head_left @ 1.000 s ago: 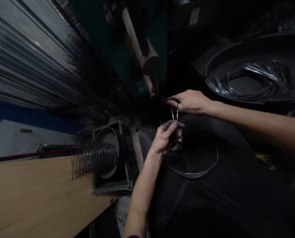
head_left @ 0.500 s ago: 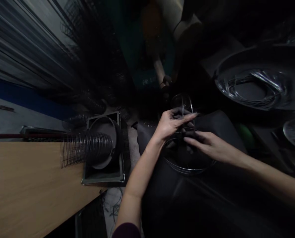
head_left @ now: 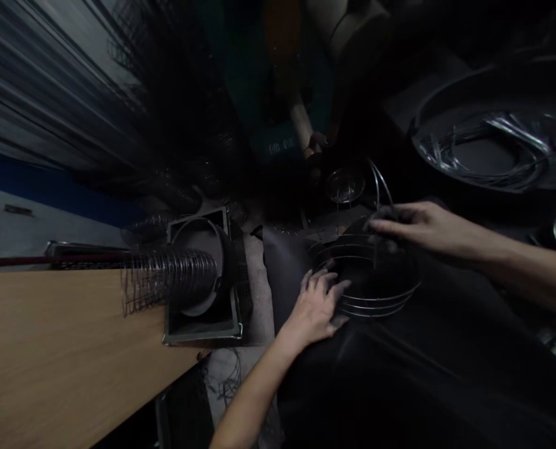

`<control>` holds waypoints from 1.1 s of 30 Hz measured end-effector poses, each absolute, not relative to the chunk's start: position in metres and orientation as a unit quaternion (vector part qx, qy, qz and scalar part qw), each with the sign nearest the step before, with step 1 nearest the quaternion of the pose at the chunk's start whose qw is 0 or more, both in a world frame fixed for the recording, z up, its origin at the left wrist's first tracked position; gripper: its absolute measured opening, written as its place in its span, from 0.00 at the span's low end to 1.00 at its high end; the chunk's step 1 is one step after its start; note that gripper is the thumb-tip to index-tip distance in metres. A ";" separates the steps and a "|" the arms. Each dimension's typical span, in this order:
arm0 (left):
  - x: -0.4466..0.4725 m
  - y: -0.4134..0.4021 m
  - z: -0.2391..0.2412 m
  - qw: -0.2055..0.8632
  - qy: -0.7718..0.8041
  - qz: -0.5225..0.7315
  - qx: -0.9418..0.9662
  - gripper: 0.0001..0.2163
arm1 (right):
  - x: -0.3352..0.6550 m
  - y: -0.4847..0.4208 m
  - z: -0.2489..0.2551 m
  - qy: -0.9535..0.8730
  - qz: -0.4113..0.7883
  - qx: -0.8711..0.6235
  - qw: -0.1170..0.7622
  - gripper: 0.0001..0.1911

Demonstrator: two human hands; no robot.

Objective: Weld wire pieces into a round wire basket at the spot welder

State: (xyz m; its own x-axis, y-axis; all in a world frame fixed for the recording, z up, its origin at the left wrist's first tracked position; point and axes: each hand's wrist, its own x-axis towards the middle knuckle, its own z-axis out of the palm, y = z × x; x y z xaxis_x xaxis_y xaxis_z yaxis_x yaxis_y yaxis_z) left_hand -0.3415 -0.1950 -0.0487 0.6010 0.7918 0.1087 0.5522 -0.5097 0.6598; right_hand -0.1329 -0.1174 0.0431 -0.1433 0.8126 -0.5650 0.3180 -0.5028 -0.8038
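Head view: both hands [head_left: 322,305] [head_left: 422,227] on thin round wire rings [head_left: 375,293].

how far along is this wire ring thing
Done: several wire rings already sit stacked on the dark cloth. In hand: the left hand steadies the stack's near edge while the right hand rests on its far rim. Left: loose wire remains in the round tray behind.

Wire rings [head_left: 375,293] right of wooden table [head_left: 62,349]

A coiled wire cage [head_left: 170,282] lay against a grey metal tray [head_left: 203,330] beside a wooden board [head_left: 62,368], a round pan of loose wire [head_left: 488,153] behind.
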 end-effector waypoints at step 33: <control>-0.325 -0.026 -0.027 0.172 0.426 0.550 0.697 0.33 | -0.165 0.023 0.079 -0.408 0.614 -0.524 0.427 0.19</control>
